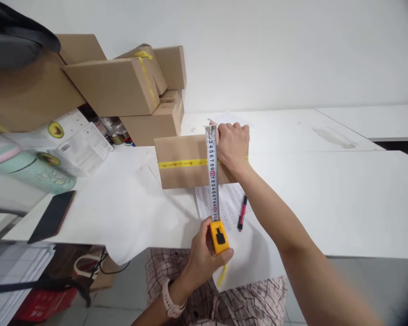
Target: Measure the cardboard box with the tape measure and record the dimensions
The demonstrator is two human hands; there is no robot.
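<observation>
My left hand [202,256] grips the yellow case of a tape measure [220,240] near the table's front edge. From it the numbered metal blade [212,181] runs away from me, across the top of a cardboard box [182,175] banded with yellow printed tape. The blade's hooked end lies at the box's far edge. Beside that end, my right hand [234,147] is curled over the box's right part, fingers closed at the far edge; its thumb is partly hidden. Printed sheets [204,201] lie under the blade, with a red and black marker [242,213] on them.
Cardboard boxes [112,86] are stacked at the back left, by white cartons with avocado pictures [85,149]. A mint-green bottle [37,170] and a dark phone-like slab [52,217] are at the left. The white table [313,203] stretches right, against a wall.
</observation>
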